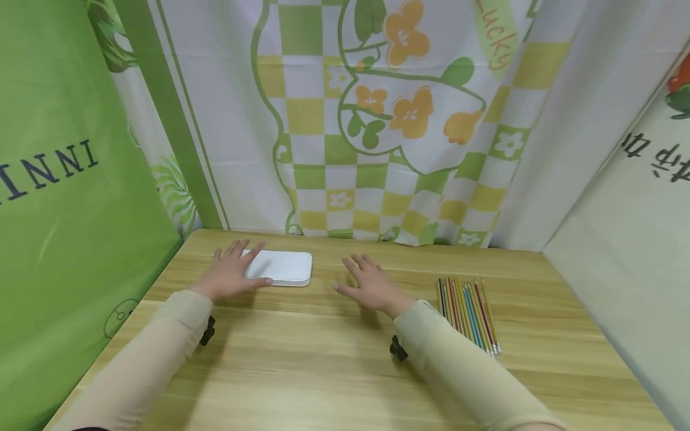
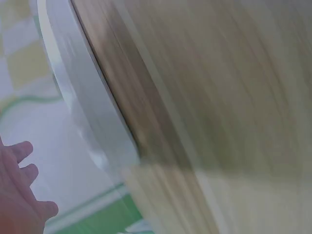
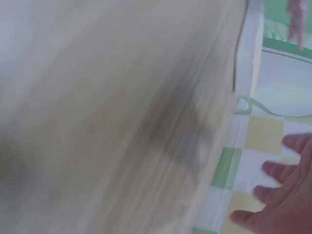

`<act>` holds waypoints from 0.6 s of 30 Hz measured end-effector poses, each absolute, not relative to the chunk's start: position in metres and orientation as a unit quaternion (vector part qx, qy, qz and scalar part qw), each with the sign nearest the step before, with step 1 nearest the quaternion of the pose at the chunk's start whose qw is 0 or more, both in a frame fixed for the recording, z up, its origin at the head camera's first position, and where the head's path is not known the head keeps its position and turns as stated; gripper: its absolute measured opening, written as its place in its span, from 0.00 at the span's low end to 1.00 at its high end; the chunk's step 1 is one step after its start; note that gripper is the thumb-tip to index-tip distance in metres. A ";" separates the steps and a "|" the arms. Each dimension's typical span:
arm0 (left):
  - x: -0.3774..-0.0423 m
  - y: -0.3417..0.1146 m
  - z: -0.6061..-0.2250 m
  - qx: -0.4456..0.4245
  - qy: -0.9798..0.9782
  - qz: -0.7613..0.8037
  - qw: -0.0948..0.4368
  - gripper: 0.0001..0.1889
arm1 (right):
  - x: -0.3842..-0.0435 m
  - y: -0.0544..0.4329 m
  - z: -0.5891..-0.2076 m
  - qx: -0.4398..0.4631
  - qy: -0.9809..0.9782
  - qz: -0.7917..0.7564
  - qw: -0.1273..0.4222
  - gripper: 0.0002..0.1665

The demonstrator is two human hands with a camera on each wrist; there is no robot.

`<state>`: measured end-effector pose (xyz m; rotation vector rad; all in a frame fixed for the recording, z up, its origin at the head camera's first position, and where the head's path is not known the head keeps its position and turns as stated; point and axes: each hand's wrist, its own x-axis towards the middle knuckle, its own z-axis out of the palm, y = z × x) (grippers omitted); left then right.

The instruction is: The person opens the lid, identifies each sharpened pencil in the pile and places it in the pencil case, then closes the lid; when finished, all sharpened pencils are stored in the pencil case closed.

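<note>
A flat white case with rounded corners (image 1: 286, 266) lies at the back left of the wooden table. My left hand (image 1: 229, 275) is spread over its left end, thumb along the near edge; in the left wrist view the fingertips are apart from the case's side (image 2: 92, 92). Right of the case, my right hand (image 1: 372, 287) hovers above the table with its fingers spread and nothing in it. Both hands also show in the wrist views, the left hand (image 2: 19, 195) at lower left and the right hand (image 3: 285, 195) at lower right.
A row of several pencils (image 1: 469, 314) in mixed colours lies side by side on the table (image 1: 302, 371), right of my right forearm. A patterned curtain (image 1: 377, 149) hangs behind the table's back edge. Green cloth (image 1: 64, 239) borders the left, white cloth (image 1: 631, 239) the right.
</note>
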<state>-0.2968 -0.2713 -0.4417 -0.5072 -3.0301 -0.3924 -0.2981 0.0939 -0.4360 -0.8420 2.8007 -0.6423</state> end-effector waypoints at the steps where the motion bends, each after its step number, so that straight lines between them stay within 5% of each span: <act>1: -0.298 -0.277 -0.442 -0.155 -0.979 -0.128 0.020 0.56 | -0.299 0.089 -0.436 -0.268 0.931 -0.232 0.083 0.49; 18: -0.312 -0.315 -0.462 -0.062 -0.941 -0.330 -0.041 0.52 | -0.298 0.007 -0.468 -0.139 0.759 -0.601 0.208 0.40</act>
